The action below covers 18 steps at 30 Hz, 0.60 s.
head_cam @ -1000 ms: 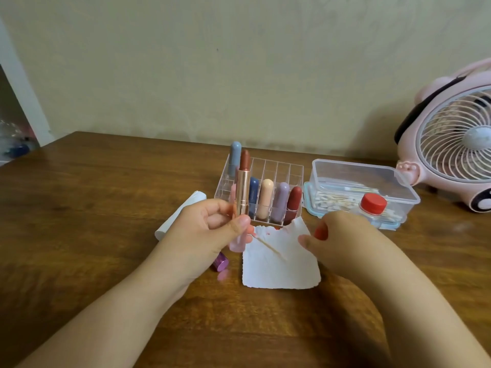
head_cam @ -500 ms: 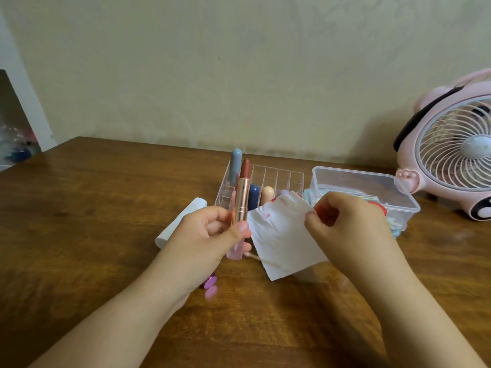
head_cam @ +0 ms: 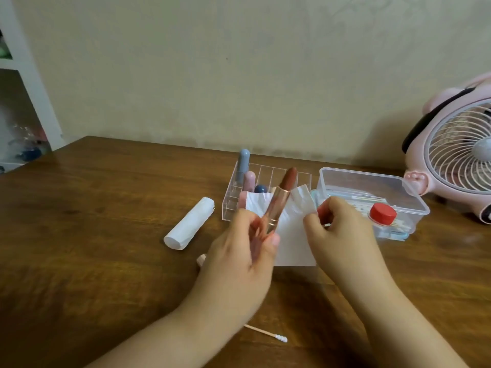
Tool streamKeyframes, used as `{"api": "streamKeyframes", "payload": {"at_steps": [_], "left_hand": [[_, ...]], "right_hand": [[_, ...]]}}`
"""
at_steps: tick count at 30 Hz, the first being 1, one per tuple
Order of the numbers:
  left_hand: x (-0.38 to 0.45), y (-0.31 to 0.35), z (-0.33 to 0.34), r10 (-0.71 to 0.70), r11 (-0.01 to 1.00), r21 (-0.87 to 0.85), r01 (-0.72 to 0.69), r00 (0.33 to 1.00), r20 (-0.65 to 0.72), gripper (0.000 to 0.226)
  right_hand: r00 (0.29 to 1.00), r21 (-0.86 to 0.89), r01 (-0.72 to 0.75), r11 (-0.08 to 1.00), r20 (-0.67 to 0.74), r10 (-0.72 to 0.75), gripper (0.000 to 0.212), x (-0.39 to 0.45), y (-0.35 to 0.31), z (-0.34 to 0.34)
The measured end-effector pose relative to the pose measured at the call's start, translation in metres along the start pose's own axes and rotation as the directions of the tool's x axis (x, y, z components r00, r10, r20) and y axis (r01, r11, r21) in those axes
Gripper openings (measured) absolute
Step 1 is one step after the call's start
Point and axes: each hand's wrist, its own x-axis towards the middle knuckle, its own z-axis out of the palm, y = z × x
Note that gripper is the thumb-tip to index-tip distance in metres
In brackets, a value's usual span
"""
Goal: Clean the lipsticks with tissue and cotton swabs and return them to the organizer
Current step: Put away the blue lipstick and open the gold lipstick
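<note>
Two hands meet at desk centre — our left hand [head_cam: 240,243] grips the open lipstick [head_cam: 280,199], tilted toward one o'clock, while our right hand [head_cam: 342,229] pinches the tissue [head_cam: 292,235] behind it. We should wrap lightly and twist. At twelve o'clock the organizer [head_cam: 265,171] holds capped lipsticks; the clear box [head_cam: 414,205] at two o'clock holds cotton swabs.

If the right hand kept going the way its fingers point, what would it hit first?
Probably the open brown-red lipstick in a rose-gold tube held by the left hand; the right hand pinches the white tissue just beside it. Depth is uncertain.
</note>
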Motion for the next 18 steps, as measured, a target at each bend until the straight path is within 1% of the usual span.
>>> {"api": "streamKeyframes", "payload": {"at_steps": [1,2,5,7,10,12,14,16,18], "left_hand": [[-0.001,0.002,0.0,0.007,1.0,-0.007,-0.007,1.0,-0.001,0.022],[0.0,0.002,-0.001,-0.023,0.999,-0.046,0.022,0.999,-0.023,0.024],[0.012,-0.002,-0.009,-0.182,0.965,-0.208,0.157,0.977,-0.107,0.011],[0.017,-0.003,-0.012,-0.262,0.933,-0.273,0.234,0.962,-0.072,0.008],[0.019,-0.002,-0.014,-0.278,0.928,-0.258,0.269,0.96,0.0,0.007],[0.019,-0.002,-0.015,-0.276,0.926,-0.262,0.273,0.961,0.023,0.007],[0.019,-0.002,-0.015,-0.289,0.918,-0.269,0.29,0.956,0.044,0.009],[0.02,-0.002,-0.015,-0.302,0.909,-0.285,0.305,0.952,0.052,0.006],[0.021,-0.002,-0.017,-0.335,0.877,-0.347,0.334,0.94,0.059,0.003]], "right_hand": [[1.0,-0.04,0.023,0.999,0.006,-0.023,0.014,-0.001,-0.001,-0.001],[0.999,-0.077,0.041,0.996,0.025,-0.04,0.014,-0.001,-0.002,-0.002],[0.992,-0.188,0.061,0.98,0.118,-0.039,0.013,-0.001,-0.005,-0.002],[0.99,-0.208,0.037,0.978,0.143,-0.007,0.011,0.0,-0.003,0.001],[0.987,-0.114,-0.039,0.993,0.152,0.056,0.008,0.003,0.002,0.001],[0.984,-0.033,-0.089,0.995,0.15,0.093,0.023,0.006,0.005,0.001],[0.989,0.03,-0.087,0.996,0.121,0.083,0.035,0.007,0.008,0.002],[0.991,0.107,-0.083,0.991,0.115,0.07,0.038,0.008,0.009,0.004],[0.983,0.267,-0.148,0.952,0.149,0.111,0.038,0.008,0.01,0.004]]}}
